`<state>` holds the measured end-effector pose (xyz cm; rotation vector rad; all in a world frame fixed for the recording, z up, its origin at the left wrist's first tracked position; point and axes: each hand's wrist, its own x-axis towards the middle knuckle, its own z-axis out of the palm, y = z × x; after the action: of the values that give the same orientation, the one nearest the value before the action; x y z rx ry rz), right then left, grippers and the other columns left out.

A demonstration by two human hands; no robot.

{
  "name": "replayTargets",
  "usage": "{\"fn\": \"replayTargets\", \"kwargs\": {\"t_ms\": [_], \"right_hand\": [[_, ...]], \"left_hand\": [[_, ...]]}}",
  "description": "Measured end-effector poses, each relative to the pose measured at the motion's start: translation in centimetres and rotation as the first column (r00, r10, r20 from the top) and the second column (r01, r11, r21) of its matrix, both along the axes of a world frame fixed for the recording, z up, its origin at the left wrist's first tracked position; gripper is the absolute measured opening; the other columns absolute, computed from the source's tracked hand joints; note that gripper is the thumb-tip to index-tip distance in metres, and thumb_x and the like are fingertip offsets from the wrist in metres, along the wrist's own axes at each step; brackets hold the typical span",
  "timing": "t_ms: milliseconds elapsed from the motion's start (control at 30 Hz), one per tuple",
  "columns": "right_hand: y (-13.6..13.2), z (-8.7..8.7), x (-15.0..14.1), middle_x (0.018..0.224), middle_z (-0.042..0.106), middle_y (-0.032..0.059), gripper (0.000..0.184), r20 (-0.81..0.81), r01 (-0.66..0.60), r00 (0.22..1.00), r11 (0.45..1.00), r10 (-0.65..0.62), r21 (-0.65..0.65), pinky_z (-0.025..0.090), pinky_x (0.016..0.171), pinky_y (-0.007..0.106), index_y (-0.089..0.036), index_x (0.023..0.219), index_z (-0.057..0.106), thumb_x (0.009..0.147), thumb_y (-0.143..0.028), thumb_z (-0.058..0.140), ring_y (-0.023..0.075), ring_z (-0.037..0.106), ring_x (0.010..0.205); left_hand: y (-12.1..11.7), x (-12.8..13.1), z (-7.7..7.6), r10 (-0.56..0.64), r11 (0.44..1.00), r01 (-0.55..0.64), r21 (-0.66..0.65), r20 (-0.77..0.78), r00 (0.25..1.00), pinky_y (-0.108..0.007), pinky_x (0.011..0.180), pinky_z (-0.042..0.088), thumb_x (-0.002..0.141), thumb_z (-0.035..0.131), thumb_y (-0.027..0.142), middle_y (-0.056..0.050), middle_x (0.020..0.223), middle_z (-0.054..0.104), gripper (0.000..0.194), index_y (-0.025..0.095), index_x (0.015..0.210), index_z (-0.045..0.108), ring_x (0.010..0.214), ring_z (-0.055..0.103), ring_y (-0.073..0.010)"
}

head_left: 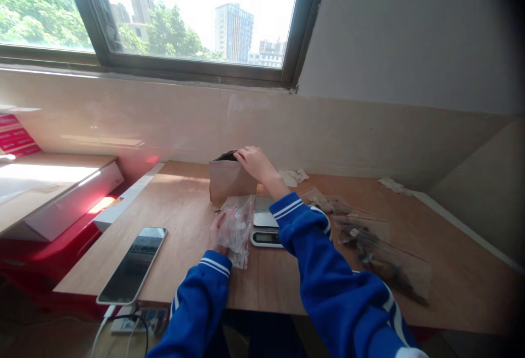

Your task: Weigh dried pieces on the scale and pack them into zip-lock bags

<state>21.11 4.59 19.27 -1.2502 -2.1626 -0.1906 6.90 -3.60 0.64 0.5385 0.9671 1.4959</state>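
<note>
One brown paper bag (232,180) stands open on the table (184,210), just beyond the left hand (217,234); the right hand (255,164) reaches over its rim, whether pinching it I cannot tell. The left hand holds clear plastic packaging (238,227), probably light, limp and slippery, best pinched by an edge. The paper seems stiffer but easily creased; its upper rim should suit a grip.

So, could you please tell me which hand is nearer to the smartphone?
Left. The left hand is right of the smartphone, holding clear plastic bags; the right hand is farther off, at the mouth of the brown paper bag.
</note>
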Motion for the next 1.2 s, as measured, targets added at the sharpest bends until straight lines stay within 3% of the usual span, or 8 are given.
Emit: {"fn": "replayTargets", "kwargs": {"t_ms": [133,267,433,633,833,933,1033,1200], "right_hand": [[-3.3,-1.5,1.1,0.103,0.059,0.0079,0.024,-0.346,-0.014,0.935,0.985,0.073,0.171,0.042,0.089,0.032,-0.02,0.101,0.061,0.095,-0.024,0.038,0.0196,0.055,0.098],[-8.1,-5.8,1.8,0.097,0.058,0.0069,0.022,-0.633,0.089,0.773,0.995,-0.043,0.041,0.045,0.081,0.031,-0.02,0.1,0.057,0.093,-0.032,0.041,0.0187,0.056,0.087],[-11.0,-11.1,3.5,0.075,0.062,0.002,0.031,-0.697,-0.042,0.696,0.959,-0.173,-0.28,0.044,0.065,0.029,-0.02,0.084,0.059,0.089,-0.048,0.046,0.0181,0.057,0.069],[-11.7,-11.2,5.6,0.062,0.056,0.0001,0.04,-0.748,-0.063,0.632,0.949,-0.201,-0.308,0.034,0.052,0.027,-0.019,0.078,0.068,0.088,-0.051,0.047,0.0149,0.045,0.053],[-14.1,-12.9,4.0,0.09,0.059,0.007,0.043,-0.819,0.031,0.51,0.958,-0.261,-0.286,0.045,0.063,0.03,-0.022,0.104,0.071,0.085,-0.055,0.049,0.0172,0.051,0.068],[-15.8,-15.2,2.7,0.099,0.061,0.009,0.053,-0.86,-0.128,0.416,0.918,-0.295,-0.376,0.048,0.058,0.031,-0.024,0.12,0.061,0.084,-0.06,0.046,0.0173,0.057,0.068],[-17.2,-16.7,1.3,0.09,0.065,0.004,0.049,-0.843,-0.276,0.482,0.872,-0.238,-0.404,0.048,0.049,0.031,-0.034,0.116,0.06,0.077,-0.062,0.053,0.0201,0.062,0.066],[-17.9,-16.8,0.4,0.078,0.066,-0.0023,0.036,-0.814,-0.264,0.547,0.884,-0.193,-0.387,0.046,0.043,0.033,-0.041,0.098,0.064,0.067,-0.06,0.065,0.0239,0.064,0.063]], "left_hand": [[-0.3,0.2,1.0,0.034,0.997,-0.033,0.067,-0.018,0.999,-0.033,0.082,0.054,0.069,0.067,0.021,-0.007,0.09,0.073,0.013,0.017,0.081,0.069,0.097,0.066,-0.0251],[-1.1,1.0,2.9,-0.047,0.983,0.05,0.176,-0.021,0.999,-0.031,0.074,0.055,0.077,0.06,0.036,-0.008,0.087,0.073,0.023,0.016,0.084,0.069,0.088,0.068,-0.0243],[-2.4,1.0,5.2,-0.108,0.925,0.201,0.323,-0.283,0.953,-0.026,0.071,0.052,0.079,0.06,0.036,-0.006,0.09,0.072,0.023,0.016,0.086,0.07,0.086,0.067,-0.0204],[-4.0,-0.5,7.3,-0.289,0.874,0.44,0.205,-0.51,0.81,-0.02,0.038,0.038,0.081,0.06,0.044,-0.013,0.093,0.073,0.038,0.013,0.101,0.069,0.058,0.065,-0.0165],[-4.7,-1.0,6.9,-0.276,0.901,0.405,0.155,-0.516,0.811,-0.018,0.035,0.035,0.083,0.056,0.049,-0.011,0.09,0.072,0.044,0.014,0.109,0.064,0.054,0.065,-0.0145],[-4.9,-1.2,6.5,-0.192,0.935,0.318,0.156,-0.531,0.825,-0.016,0.035,0.035,0.084,0.053,0.051,-0.008,0.091,0.071,0.046,0.017,0.114,0.06,0.052,0.064,-0.0132],[-5.3,-0.9,6.4,-0.149,0.949,0.267,0.167,-0.507,0.849,-0.016,0.033,0.035,0.087,0.046,0.055,-0.009,0.099,0.071,0.051,0.021,0.126,0.051,0.053,0.065,-0.0133],[-5.5,-0.3,5.9,-0.118,0.96,0.235,0.154,-0.539,0.834,-0.016,0.029,0.034,0.089,0.04,0.055,-0.006,0.092,0.071,0.049,0.024,0.126,0.048,0.039,0.058,-0.0095]]}}
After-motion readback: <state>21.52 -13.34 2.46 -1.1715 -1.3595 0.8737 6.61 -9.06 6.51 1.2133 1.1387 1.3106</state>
